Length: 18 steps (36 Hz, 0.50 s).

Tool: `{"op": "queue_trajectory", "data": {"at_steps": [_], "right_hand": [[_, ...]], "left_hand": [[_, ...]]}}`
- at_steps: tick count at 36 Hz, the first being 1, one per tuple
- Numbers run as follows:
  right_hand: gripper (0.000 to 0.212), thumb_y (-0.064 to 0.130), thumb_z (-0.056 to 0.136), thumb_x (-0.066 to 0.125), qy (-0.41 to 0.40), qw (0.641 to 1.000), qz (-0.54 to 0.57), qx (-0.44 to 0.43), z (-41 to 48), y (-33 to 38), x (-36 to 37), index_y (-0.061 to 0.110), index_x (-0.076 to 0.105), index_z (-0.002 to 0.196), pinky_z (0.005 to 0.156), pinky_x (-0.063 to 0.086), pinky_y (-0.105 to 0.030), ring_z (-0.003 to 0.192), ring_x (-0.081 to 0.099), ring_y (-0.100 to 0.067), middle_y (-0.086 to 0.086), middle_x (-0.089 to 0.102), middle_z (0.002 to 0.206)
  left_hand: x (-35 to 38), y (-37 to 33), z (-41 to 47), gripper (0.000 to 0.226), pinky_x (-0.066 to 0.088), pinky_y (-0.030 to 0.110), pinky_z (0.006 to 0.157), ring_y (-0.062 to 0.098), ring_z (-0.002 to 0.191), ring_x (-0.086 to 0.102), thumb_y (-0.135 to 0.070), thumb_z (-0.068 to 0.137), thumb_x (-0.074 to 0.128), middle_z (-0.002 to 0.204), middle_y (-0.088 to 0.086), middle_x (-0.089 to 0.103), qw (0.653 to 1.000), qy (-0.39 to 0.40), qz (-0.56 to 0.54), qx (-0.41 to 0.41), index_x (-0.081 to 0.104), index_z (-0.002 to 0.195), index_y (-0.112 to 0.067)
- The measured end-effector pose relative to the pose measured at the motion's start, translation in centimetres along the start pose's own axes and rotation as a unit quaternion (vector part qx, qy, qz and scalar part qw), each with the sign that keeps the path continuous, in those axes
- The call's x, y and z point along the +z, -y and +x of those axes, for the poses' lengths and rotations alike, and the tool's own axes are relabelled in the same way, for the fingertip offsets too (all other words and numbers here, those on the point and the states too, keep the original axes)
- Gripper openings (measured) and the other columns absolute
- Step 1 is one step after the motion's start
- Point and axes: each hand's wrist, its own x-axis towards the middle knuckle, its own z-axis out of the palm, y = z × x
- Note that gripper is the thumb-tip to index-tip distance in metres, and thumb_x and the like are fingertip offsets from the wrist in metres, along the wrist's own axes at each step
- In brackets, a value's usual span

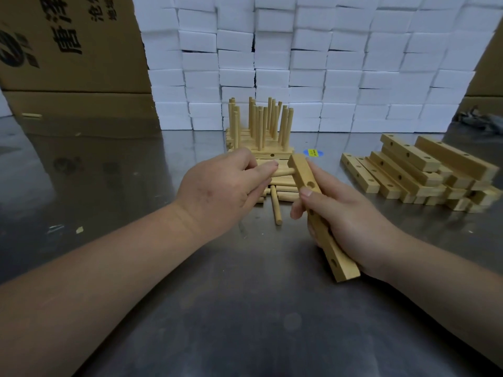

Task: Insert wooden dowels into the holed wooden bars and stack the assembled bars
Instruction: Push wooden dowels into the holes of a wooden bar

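The holed wooden bar (305, 174) is in my right hand (351, 221), held above the metal table (245, 308) in front of me and slanting from near my wrist up and away toward the middle. My right fingers are curled around its far side and my thumb (303, 197) presses on the face with the holes, just below the open hole near the top.

My left hand (217, 191) pinches a dowel (284, 172) between curled fingertips (262, 170). The dowel lies level, and its free end meets the left side of the bar near the upper end. I cannot tell how deep it sits in the hole.

Right behind my hands stands the stack of assembled bars (261, 148) with its dowels pointing up. Loose dowels (276, 205) lie on the table under my left hand. A pile of plain bars (419, 172) lies to the right, well apart from what I hold. White foam blocks (326, 63) form a wall at the back, with a cardboard box (68, 44) on the left.
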Motion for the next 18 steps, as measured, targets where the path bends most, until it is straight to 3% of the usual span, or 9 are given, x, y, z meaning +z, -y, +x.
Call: {"op": "queue_trajectory", "data": {"at_steps": [3, 13, 18], "right_hand": [[0.045, 0.032, 0.097, 0.041, -0.008, 1.0, 0.005, 0.026, 0.07, 0.21, 0.01, 0.041, 0.035, 0.14, 0.074, 0.034, -0.029, 0.063, 0.047, -0.004, 0.01, 0.061, 0.068], [0.046, 0.029, 0.097, 0.04, -0.022, 0.999, -0.013, 0.021, 0.05, 0.06, 0.33, 0.041, 0.034, 0.141, 0.07, 0.032, -0.026, 0.054, 0.045, 0.004, 0.011, 0.056, 0.059], [0.045, 0.028, 0.097, 0.041, -0.026, 0.999, -0.039, 0.006, -0.07, 0.14, 0.4, 0.044, 0.036, 0.139, 0.063, 0.034, -0.016, 0.052, 0.046, 0.007, 0.012, 0.057, 0.058]], "left_hand": [[-0.03, -0.17, 0.08, 0.026, 0.042, 0.03, 0.039, 0.028, 0.051, 0.052, -0.015, 0.085, 0.053, 0.069, 0.016, 0.059, 1.0, 0.013, -0.001, 0.0, 0.071, 0.098, -0.002], [-0.13, -0.43, 0.21, 0.024, 0.048, 0.04, 0.045, 0.032, 0.056, 0.057, -0.015, 0.088, 0.054, 0.073, 0.017, 0.063, 0.999, 0.039, -0.021, -0.019, 0.07, 0.098, 0.0], [0.11, -0.51, 0.22, 0.031, 0.048, 0.039, 0.07, 0.027, 0.086, 0.059, -0.024, 0.095, 0.045, 0.095, 0.008, 0.065, 0.994, 0.051, -0.064, -0.07, 0.063, 0.118, -0.013]]}}
